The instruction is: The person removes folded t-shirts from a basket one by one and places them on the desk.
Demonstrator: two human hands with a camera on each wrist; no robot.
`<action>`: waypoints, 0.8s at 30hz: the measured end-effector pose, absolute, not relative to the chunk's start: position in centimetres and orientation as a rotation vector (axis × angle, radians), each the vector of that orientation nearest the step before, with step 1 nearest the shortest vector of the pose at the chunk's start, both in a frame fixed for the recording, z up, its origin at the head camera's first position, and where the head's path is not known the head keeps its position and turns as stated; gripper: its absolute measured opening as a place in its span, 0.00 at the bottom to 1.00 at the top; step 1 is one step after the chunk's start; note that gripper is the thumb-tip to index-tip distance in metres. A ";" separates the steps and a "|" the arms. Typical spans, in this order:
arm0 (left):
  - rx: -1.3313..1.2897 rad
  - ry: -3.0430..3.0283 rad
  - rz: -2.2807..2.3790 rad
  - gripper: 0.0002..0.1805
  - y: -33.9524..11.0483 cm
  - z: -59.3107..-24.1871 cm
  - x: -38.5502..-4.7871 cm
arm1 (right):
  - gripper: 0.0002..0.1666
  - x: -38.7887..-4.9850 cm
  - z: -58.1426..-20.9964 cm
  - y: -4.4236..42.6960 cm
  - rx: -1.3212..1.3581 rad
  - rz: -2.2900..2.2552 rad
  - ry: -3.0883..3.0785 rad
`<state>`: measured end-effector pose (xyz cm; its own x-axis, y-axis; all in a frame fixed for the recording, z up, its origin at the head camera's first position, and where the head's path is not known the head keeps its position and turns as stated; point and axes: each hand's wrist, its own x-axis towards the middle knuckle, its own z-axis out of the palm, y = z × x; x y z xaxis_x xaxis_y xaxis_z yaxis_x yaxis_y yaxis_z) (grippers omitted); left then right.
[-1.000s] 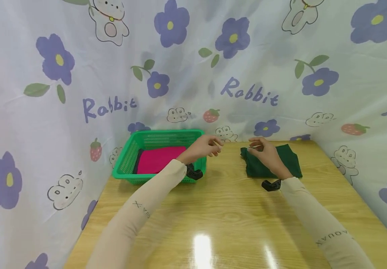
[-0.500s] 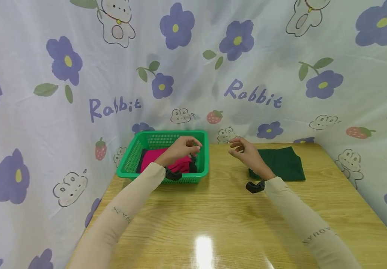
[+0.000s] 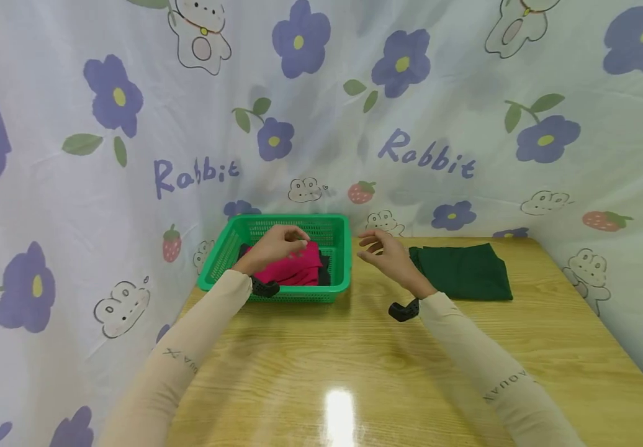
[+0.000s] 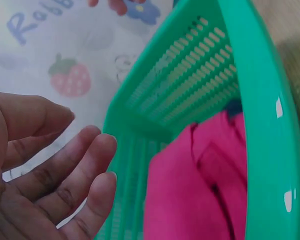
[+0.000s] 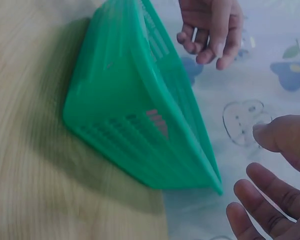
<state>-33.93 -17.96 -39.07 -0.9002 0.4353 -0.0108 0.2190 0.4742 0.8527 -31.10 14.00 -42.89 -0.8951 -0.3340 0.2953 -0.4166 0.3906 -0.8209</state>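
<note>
Over a wooden desk [image 3: 310, 347], a person's left hand [image 3: 274, 248], grip spread, hangs above a green basket [image 3: 310, 290] holding bright pink cloth [image 3: 293, 268]. The right hand [image 3: 391, 259], grip likewise spread, hovers between the basket and folded dark green cloth [image 3: 463, 272], which only the head view shows. The left wrist view reveals creases in the pink; the right wrist view, pink glimpsed through the basket's slotted side [image 5: 140, 132].

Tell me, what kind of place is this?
Maybe a curtained-off work corner indoors, though I can't be sure. A flowery sheet hangs behind a wooden table, and on the table is a basket with pink cloth inside.
</note>
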 end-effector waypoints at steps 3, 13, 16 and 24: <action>0.518 2.517 1.404 0.11 -19.3 -39.3 -34.0 | 0.24 -31.1 -42.7 12.8 0.706 1.550 -2.549; 0.395 2.541 1.391 0.15 -22.5 -39.3 -34.0 | 0.24 -31.0 -41.9 9.4 0.818 1.499 -2.546; 0.387 2.562 1.388 0.17 -23.5 -39.8 -34.2 | 0.23 -31.1 -41.9 8.7 0.835 1.473 -2.550; 0.307 2.639 1.310 0.19 -25.8 -39.8 -33.8 | 0.24 -31.6 -42.7 6.7 0.884 1.424 -2.568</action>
<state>-33.77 -25.85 -39.84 -0.9627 0.2620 -0.0680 0.1043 0.5909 0.8000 -31.57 6.68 -42.67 -0.8311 -0.4475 0.3302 -0.5171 0.4032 -0.7550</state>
